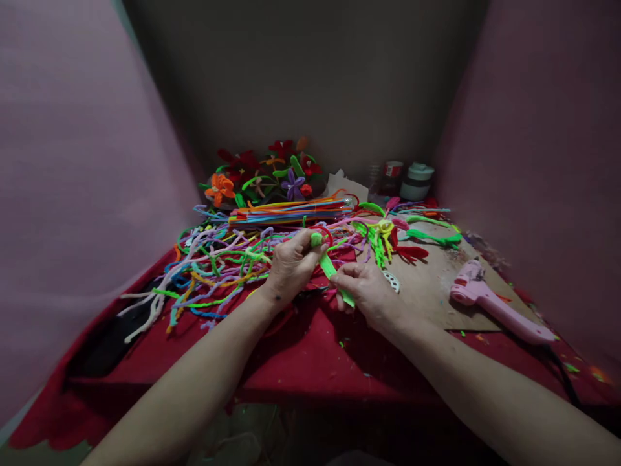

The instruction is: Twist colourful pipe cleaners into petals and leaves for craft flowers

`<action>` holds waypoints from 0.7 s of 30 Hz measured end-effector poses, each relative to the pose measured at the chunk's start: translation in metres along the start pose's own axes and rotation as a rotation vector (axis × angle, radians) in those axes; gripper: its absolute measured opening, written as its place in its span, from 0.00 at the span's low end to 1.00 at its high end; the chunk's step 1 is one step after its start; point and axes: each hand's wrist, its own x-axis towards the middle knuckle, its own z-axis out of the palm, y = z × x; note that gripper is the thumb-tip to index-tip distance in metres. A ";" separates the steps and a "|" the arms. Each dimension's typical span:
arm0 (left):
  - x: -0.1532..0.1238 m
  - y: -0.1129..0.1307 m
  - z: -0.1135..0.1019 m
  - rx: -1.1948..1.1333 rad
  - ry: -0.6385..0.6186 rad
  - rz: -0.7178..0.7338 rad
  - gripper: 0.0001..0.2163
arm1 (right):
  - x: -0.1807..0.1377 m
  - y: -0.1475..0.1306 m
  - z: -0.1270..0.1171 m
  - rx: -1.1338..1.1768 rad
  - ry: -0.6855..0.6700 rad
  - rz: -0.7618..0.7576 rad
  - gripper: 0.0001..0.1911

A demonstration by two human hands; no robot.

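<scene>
Between my hands, above the front of the table, is a flat bright green fuzzy strip [328, 264] that looks made of pipe cleaners. My left hand [292, 259] pinches its upper end between thumb and fingers. Lower down, my right hand [363, 288] grips the same strip, and its end pokes out below the fingers. A red pipe cleaner [326, 231] curves just beyond my left fingertips; whether it is attached to the strip I cannot tell. Dark-bladed scissors seem to lie under my hands, mostly hidden.
Tangled coloured pipe cleaners [228, 265] cover the left. Behind are a bundle of straight ones [291, 210] and pipe-cleaner flowers [242, 171]. A pink glue gun [499, 307] rests on cardboard [427, 291] at right. A lidded jar [417, 181] stands at the back.
</scene>
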 end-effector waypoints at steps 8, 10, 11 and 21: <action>0.004 -0.004 -0.008 0.141 0.094 0.048 0.07 | -0.001 0.001 -0.001 0.012 -0.008 0.012 0.09; 0.003 -0.003 -0.009 0.181 0.099 0.081 0.06 | 0.000 0.003 -0.001 0.012 -0.013 0.022 0.09; 0.004 -0.003 -0.009 0.178 0.104 0.074 0.07 | 0.001 0.003 -0.001 0.013 -0.017 0.025 0.09; 0.017 0.001 -0.017 -0.313 0.066 -0.289 0.11 | -0.007 -0.007 -0.003 -0.028 -0.016 0.002 0.12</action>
